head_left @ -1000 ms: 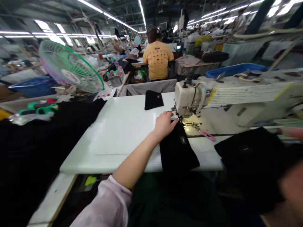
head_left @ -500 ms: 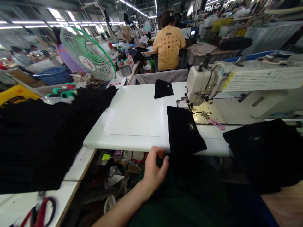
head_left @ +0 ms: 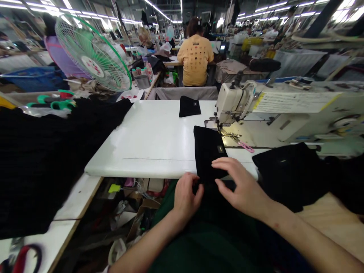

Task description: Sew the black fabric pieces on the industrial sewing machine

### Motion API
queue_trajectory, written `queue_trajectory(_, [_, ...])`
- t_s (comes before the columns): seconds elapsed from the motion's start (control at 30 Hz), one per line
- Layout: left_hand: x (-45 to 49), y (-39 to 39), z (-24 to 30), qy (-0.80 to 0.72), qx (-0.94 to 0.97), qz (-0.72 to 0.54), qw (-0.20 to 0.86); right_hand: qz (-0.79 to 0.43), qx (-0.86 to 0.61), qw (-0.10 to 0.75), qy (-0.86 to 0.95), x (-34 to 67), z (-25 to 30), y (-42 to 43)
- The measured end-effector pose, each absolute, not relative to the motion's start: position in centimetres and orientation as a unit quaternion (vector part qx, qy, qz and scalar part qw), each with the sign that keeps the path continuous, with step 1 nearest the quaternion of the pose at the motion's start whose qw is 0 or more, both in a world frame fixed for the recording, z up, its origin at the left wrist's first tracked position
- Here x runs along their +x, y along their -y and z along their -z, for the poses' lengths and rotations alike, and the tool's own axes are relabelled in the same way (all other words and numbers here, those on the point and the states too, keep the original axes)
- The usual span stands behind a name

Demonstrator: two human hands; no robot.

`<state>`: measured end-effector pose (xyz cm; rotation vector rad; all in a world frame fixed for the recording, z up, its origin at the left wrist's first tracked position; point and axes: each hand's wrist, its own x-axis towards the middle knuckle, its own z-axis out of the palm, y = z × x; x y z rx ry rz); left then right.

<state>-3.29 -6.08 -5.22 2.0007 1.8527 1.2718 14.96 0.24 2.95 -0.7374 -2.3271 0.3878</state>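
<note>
A black fabric piece (head_left: 209, 151) with a small label lies at the table's front edge, its lower part hanging over toward my lap. At its lower left edge is my left hand (head_left: 186, 197), fingers curled and thumb close to them, seemingly pinching the edge; the exact contact is hard to see. My right hand (head_left: 240, 187) hovers over the lower right of the same piece, thumb and fingers spread, holding nothing. Just beyond the piece stands the sewing machine head (head_left: 231, 102). A pink-handled tool (head_left: 246, 147) rests by its needle area.
A smaller labelled black piece (head_left: 189, 107) lies farther back on the white table (head_left: 148, 132). More black fabric is heaped at left (head_left: 42, 163) and at right (head_left: 290, 174). Red-handled scissors (head_left: 21, 258) lie lower left. A fan (head_left: 93, 64) and a seated person (head_left: 196, 60) are beyond.
My right hand has come in from the right and now hangs open above the black fabric piece. The left hand stays at its edge. The view has turned slightly right.
</note>
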Motion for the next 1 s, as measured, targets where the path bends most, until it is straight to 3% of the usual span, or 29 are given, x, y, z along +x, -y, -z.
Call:
queue_trajectory(0.23, [-3.5, 5.7, 4.0, -0.576, 0.678, -0.457, 0.025, -0.025, -0.209, 0.322, 0.923, 12.5, 0.0, -1.1])
queue_trajectory(0.43, [-3.4, 5.3, 3.4, -0.569, 0.676, -0.467, 0.039, -0.009, -0.208, 0.360, 0.910, 12.2, 0.1, -1.3])
queue_trajectory(0.63, [-3.0, 5.8, 1.8, -0.558, 0.623, -0.528, 0.143, -0.044, -0.206, 0.398, 0.893, 12.1, 0.9, -1.0])
queue_trajectory(0.73, [-3.0, 5.9, 0.9, -0.592, 0.534, -0.545, 0.258, -0.040, -0.199, 0.414, 0.887, 11.9, 1.0, -0.9])
queue_trajectory(0.87, [-3.4, 5.8, 1.1, -0.619, 0.365, -0.545, 0.432, 0.004, -0.191, 0.349, 0.917, 12.6, 0.5, -1.4])
queue_trajectory(1.0, [-3.7, 5.9, 2.1, -0.610, 0.239, -0.548, 0.519, 0.044, -0.335, 0.300, 0.892, 14.8, 0.2, -2.0])
